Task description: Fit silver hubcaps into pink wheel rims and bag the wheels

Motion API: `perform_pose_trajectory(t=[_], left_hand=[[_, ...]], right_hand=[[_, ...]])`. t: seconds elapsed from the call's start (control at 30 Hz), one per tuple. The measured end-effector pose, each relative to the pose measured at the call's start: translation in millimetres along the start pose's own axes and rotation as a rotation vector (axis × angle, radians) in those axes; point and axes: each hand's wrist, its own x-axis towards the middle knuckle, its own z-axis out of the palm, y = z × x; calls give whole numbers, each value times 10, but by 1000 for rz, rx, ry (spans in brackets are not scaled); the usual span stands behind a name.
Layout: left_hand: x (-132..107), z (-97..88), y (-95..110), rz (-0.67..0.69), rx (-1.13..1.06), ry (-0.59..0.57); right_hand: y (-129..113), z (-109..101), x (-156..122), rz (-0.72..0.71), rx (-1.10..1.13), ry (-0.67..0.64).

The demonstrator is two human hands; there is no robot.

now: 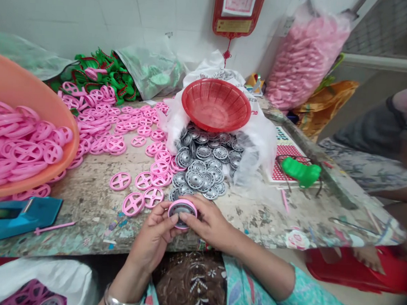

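Note:
A pink plastic wheel with a grey disc in it (183, 206) is held between both hands, just over the table's front edge. My left hand (159, 228) grips its left rim, the thumb pressing on the face. From the right, my right hand (209, 220) closes round the same wheel, its thumb also on the grey centre. Several loose pink spoked wheels (133, 204) lie just beyond my left hand. Past the right hand, a heap of grey hubcap-like discs (202, 175) spills out of a white plastic bag (263, 147).
An orange tub (72, 138) of pink wheels leans at the left, above a blue tape dispenser (17, 218). A red basket (214, 123) rests behind the discs. At the right lie a green plastic piece (300, 172) and a dotted sheet (282, 174). Another person's leg (373, 169) is beyond the table.

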Motion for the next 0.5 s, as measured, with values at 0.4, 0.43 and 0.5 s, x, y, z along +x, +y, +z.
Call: perform_pose_trajectory(t=[0.4,0.43,0.5], left_hand=[[-12,-93,-108,113,225,120],[-18,-101,-110,106,238,119],[-42,-128,-90,76,270,103]], right_hand=[[149,312,-148,216,147,57],[151,310,-147,213,144,54],[139,289,-147,197,105,-2]])
